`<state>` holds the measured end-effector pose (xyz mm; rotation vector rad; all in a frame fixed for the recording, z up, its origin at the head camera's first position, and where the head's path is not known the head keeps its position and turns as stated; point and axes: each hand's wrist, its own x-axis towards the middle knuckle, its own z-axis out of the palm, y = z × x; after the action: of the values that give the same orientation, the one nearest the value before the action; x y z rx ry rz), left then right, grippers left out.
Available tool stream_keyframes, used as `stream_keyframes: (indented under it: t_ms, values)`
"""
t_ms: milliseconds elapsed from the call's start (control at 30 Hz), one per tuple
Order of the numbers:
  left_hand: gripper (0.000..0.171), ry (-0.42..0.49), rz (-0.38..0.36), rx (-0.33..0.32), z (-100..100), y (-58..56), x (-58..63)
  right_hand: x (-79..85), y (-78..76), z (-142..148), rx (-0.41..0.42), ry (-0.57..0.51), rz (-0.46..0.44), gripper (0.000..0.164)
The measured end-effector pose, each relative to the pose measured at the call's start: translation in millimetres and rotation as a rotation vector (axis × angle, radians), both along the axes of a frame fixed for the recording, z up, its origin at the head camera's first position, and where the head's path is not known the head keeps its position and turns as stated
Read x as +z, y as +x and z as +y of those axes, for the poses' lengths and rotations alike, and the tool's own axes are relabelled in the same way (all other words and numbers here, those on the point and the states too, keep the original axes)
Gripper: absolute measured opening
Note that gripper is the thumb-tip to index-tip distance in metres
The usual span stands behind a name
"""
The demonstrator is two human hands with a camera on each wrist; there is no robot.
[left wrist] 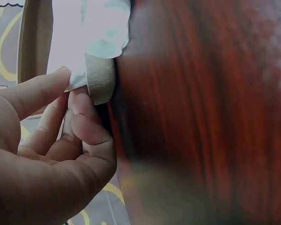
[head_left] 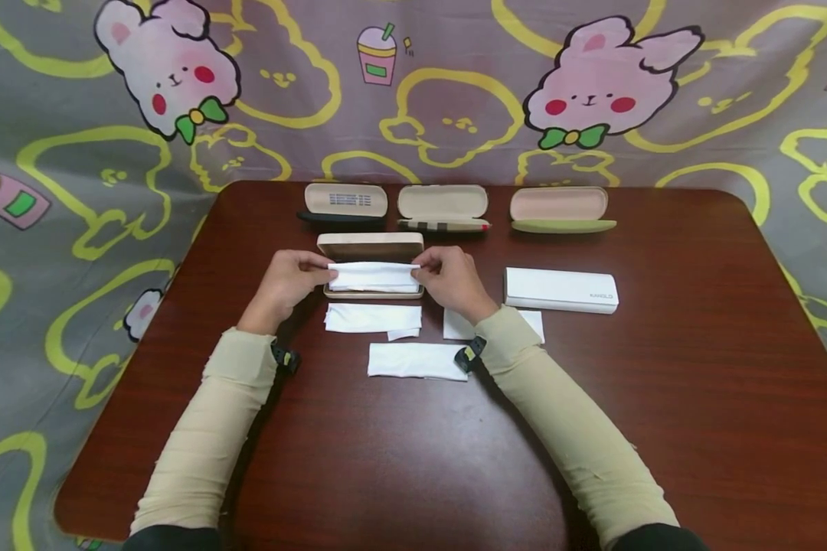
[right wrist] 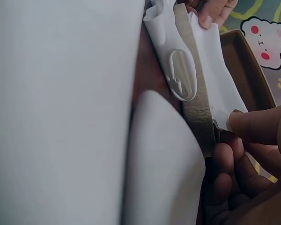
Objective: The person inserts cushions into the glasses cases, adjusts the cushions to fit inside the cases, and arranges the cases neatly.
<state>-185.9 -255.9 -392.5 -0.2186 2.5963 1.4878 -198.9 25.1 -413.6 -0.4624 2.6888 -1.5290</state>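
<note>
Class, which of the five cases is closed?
The white case right of the right hand is closed; the black case, checked case, green case and beige case by the left hand all stand open.

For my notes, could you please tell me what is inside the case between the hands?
A folded white cloth covers the case base; anything beneath the cloth is hidden.

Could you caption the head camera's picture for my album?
Left hand and right hand pinch a white cloth by its ends at an open case, three open cases behind.

Held cloth seemingly hides 1 case's floor.
</note>
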Motion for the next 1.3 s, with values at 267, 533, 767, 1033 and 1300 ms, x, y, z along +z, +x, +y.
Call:
stream_keyframes:
  t_ms: [267,533,767,1033,1300]
  values:
    - [0.028,-0.026,0.002,0.011,1.7,-1.4,-1.1,0.5,-3.2,-1.9,-0.014,0.031,-0.032,0.004]
    - [0.027,-0.103,0.020,0.005,6.8,-7.2,-1.8,0.0,-7.0,-3.8,-0.044,0.078,-0.020,0.007]
    - [0.027,-0.168,-0.019,0.021,7.5,-10.1,-2.2,-1.3,-9.3,-5.6,-0.072,0.112,-0.015,0.008]
    - [0.026,-0.136,-0.015,0.016,4.3,-7.2,-2.8,-1.4,-8.1,-3.4,-0.088,0.096,-0.023,0.008]
    - [0.028,-0.031,-0.003,0.044,-5.7,0.1,6.9,3.2,-4.9,12.6,-0.097,0.018,-0.060,0.012]
